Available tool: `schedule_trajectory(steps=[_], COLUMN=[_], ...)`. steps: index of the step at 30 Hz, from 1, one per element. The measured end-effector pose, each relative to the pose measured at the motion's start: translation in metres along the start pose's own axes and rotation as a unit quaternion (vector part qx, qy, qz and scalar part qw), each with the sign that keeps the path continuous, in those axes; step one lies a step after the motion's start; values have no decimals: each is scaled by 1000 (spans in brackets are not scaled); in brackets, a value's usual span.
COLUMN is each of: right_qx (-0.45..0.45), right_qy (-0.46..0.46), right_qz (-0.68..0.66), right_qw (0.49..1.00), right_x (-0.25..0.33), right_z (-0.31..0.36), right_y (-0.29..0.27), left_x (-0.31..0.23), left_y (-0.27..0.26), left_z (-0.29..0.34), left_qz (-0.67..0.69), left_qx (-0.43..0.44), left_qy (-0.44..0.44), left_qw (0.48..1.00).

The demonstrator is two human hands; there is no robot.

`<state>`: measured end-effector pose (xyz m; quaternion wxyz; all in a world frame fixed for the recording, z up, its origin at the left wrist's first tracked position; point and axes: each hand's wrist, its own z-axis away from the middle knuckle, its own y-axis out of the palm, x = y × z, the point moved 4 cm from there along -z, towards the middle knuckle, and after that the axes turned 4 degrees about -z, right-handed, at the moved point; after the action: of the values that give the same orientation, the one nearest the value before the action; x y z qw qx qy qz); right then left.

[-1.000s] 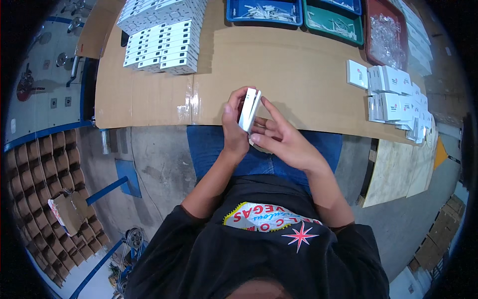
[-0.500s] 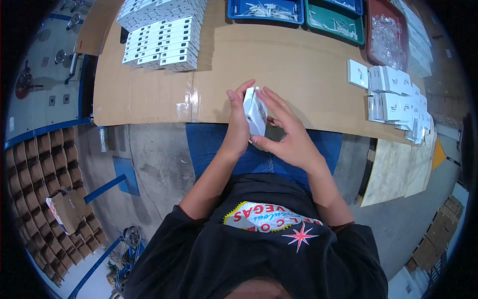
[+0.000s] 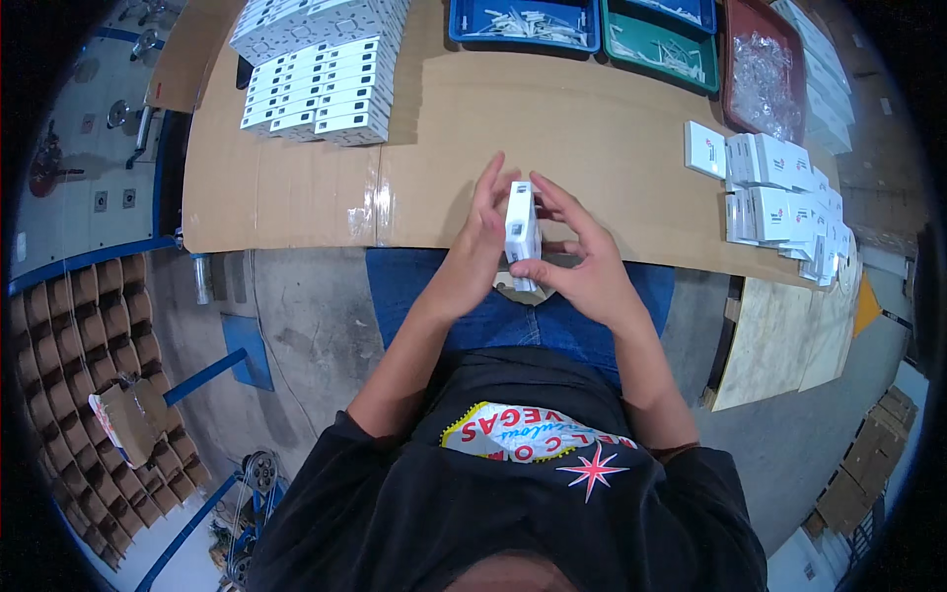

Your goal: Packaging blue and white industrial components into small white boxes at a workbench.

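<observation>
A small white box (image 3: 520, 237) stands on edge over the front edge of the table, its narrow printed side facing up. My right hand (image 3: 594, 274) grips it, with the thumb at the near end and the fingers along the far right side. Close by the box's left side is my left hand (image 3: 469, 255), fingers stretched out and apart; whether its fingertips still touch the box is hard to see.
Tall stacks of white boxes (image 3: 352, 109) occupy the back left of the cardboard-covered table (image 3: 286, 197). More white boxes (image 3: 774, 212) are piled at the right. Behind are a blue tray (image 3: 523, 42) and a green tray (image 3: 661, 71) of white pieces, plus a red tray (image 3: 735, 59) of clear plastic pieces.
The box has turned more upright and shifted slightly right, showing its narrow side. My left hand has loosened from it, while my right hand keeps its grip.
</observation>
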<state>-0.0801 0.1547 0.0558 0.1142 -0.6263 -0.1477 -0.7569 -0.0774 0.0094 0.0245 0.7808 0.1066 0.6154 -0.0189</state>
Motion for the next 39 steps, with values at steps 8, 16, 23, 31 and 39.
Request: schedule_trajectory(steps=[8, 16, 23, 31, 39], right_qx=[-47, -57, 2, 50, 37], right_qy=[2, 89, 92, 83, 105], right_qz=[-87, -172, -167, -169, -113], right_qw=[995, 979, 982, 981, 987], right_x=[-14, -11, -17, -16, -10], right_z=[1, 4, 0, -3, -6], right_y=[8, 9, -5, -8, 1], left_x=[-4, 6, 10, 9, 8], left_y=[-1, -1, -7, -4, -8], left_z=[12, 15, 16, 15, 15], left_qz=[-236, -132, -159, -186, -262], left_qx=[-8, -61, 0, 22, 21], left_qy=[348, 354, 351, 361, 401], left_qw=[907, 924, 923, 913, 878])
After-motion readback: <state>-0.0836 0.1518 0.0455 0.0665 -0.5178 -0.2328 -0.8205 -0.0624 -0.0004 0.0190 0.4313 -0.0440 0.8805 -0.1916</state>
